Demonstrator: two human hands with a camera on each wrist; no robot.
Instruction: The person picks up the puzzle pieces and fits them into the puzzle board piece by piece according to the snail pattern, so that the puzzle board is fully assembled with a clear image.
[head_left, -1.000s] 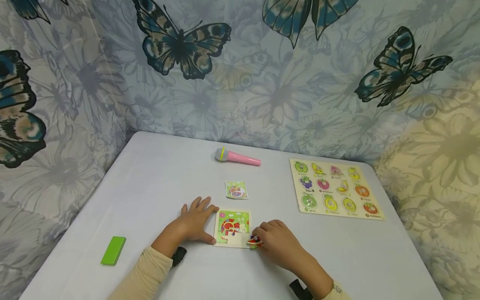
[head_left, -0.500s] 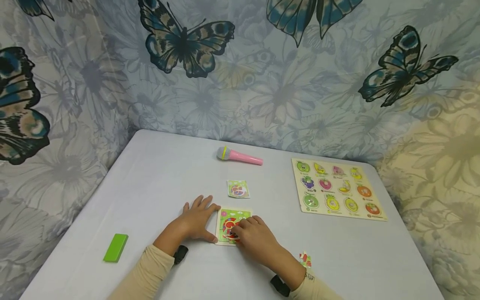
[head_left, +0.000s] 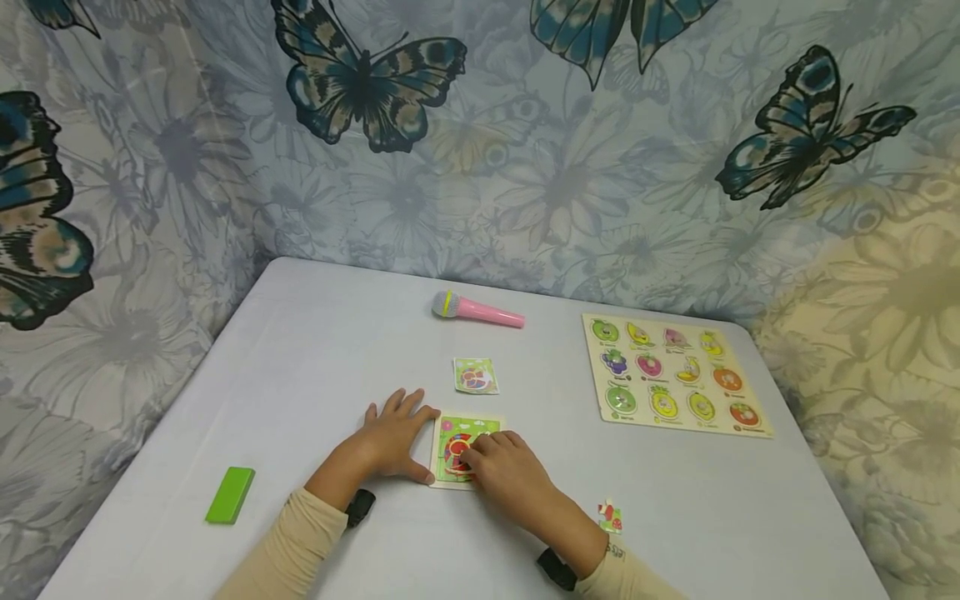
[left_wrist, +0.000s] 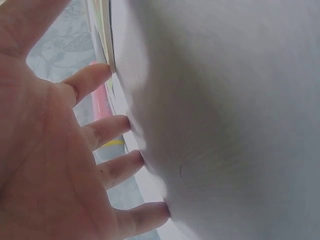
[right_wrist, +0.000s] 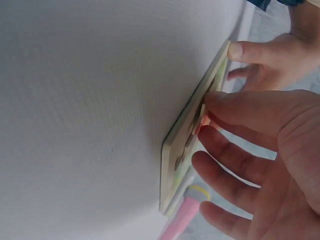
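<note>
A small wooden puzzle board [head_left: 435, 450] with a green and red picture lies on the white table. My left hand [head_left: 390, 442] spreads its fingers beside it. The thumb and index fingertip touch the board's left edge, while the other fingertips rest on the table in the left wrist view. Over the lower right of the board, my right hand [head_left: 517, 471] pinches a puzzle piece [right_wrist: 200, 120] between thumb and index finger. In the right wrist view the piece is tilted at the board's surface; the head view mostly hides it. A loose puzzle piece [head_left: 610, 517] lies near the right forearm.
Behind the board lies a small picture card [head_left: 476, 377], then a pink toy microphone [head_left: 480, 310]. A fruit puzzle board [head_left: 678, 375] is at the back right. One green block [head_left: 230, 495] lies at the left. A butterfly-patterned wall [head_left: 480, 167] stands behind the table.
My right hand has moved left from beside the board onto it, carrying the puzzle piece. The loose piece by the right forearm has come into view. My left hand has stayed in place.
</note>
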